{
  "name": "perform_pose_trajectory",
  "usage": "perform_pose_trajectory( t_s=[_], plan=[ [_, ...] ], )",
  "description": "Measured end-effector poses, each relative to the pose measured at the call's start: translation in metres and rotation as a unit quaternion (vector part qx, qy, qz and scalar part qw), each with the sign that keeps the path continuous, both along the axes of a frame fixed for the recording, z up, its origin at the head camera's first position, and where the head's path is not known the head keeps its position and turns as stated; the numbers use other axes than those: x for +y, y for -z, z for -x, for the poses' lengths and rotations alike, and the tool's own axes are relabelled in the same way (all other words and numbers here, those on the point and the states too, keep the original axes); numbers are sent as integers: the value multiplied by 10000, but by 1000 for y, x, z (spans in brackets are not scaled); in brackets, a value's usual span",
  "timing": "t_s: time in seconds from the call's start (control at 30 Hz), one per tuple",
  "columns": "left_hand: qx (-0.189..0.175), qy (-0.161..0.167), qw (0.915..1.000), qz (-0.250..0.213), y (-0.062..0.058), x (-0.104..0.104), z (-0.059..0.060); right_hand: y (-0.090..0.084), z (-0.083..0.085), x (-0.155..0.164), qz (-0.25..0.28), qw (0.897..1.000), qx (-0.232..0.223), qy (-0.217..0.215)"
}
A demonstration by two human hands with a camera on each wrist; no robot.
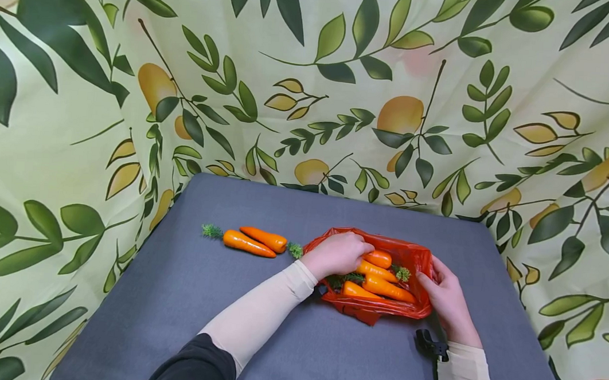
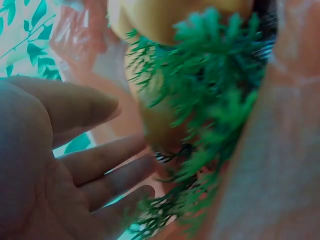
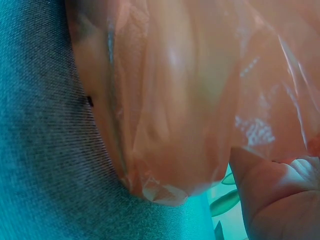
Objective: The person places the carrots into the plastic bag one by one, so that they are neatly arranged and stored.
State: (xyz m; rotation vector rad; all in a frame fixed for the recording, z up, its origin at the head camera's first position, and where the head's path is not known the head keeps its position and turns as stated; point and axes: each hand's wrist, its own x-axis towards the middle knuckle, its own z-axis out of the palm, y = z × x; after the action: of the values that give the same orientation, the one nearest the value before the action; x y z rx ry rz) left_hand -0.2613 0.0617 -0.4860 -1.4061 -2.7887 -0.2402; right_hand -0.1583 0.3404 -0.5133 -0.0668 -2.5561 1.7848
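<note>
A red plastic bag (image 1: 365, 316) lies with its mouth spread, and several orange carrots (image 1: 388, 287) with green tops are inside it. My left hand (image 1: 336, 253) reaches over its left side, fingertips at the uppermost carrot (image 1: 378, 258). In the left wrist view the thumb and fingers of that hand (image 2: 75, 150) are spread apart beside the leafy green carrot tops (image 2: 210, 85), with nothing pinched between them. My right hand (image 1: 448, 298) holds the bag's right edge between thumb and fingers. Seen from the right wrist, the thin bag wall (image 3: 175, 100) hides most of those fingers.
Two more carrots, a front one (image 1: 247, 242) and a rear one (image 1: 266, 238), lie side by side on the grey table (image 1: 174, 309) left of the bag. Behind the table hangs a leaf-patterned cloth (image 1: 309, 98). A black wrist camera (image 1: 428, 343) sits at the right wrist.
</note>
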Motion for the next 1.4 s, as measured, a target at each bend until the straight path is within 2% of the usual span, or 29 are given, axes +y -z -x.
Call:
perform_pose_trajectory(
  t_s=[0.17, 0.3, 0.57, 0.77, 1.0, 1.27, 1.4],
  plan=[
    [129, 6, 9998, -139, -10, -7, -3, 0, 0, 1, 5, 10000, -13, -1],
    [77, -12, 9992, -392, -22, -21, -5, 0, 0, 1, 36, 10000, -42, -7],
    [-84, -318, 9958, -853, -48, -70, -7, 1, 0, 0, 0, 10000, -88, -3],
    [-131, -624, 9895, -1296, -63, -111, -8, 3, 0, 1, -20, 9999, -123, -5],
    [-111, -980, 9779, -1845, -68, -151, -10, 2, 1, 1, -29, 9999, -109, -5],
    [-348, -1325, 9677, -2117, -67, -187, -14, 2, 0, 2, 4, 9999, -153, -34],
    [-353, -1442, 9644, -2189, -67, -205, -16, 2, 0, 2, -22, 9999, -151, -39]
  ],
)
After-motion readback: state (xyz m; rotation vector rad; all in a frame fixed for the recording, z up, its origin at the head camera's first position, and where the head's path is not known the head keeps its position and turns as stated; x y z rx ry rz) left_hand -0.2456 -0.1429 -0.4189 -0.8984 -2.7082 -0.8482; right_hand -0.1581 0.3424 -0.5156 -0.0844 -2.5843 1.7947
